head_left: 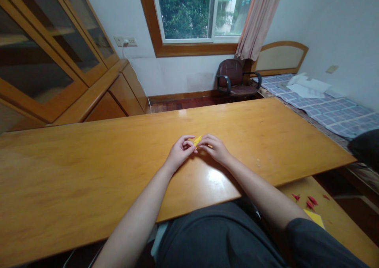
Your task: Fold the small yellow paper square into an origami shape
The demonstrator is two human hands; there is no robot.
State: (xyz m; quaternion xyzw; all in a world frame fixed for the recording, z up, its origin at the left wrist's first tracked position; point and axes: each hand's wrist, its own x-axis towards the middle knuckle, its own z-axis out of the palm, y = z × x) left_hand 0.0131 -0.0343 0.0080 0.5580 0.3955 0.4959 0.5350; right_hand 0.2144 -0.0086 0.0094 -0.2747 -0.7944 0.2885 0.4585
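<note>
A small piece of folded yellow paper (197,140) is held between my two hands, just above the wooden table (89,173). My left hand (181,149) pinches its left side between thumb and fingers. From the other side, my right hand (215,147) has its fingertips closed on the paper's right edge. The fingers cover part of the paper, so its full folded shape cannot be made out.
At lower right, a lower wooden surface (340,224) carries several small red folded paper pieces (310,201) and a yellow paper sheet (315,218). Beyond the table stand a brown armchair (232,78), a bed (322,106) and a glass-door cabinet (59,34).
</note>
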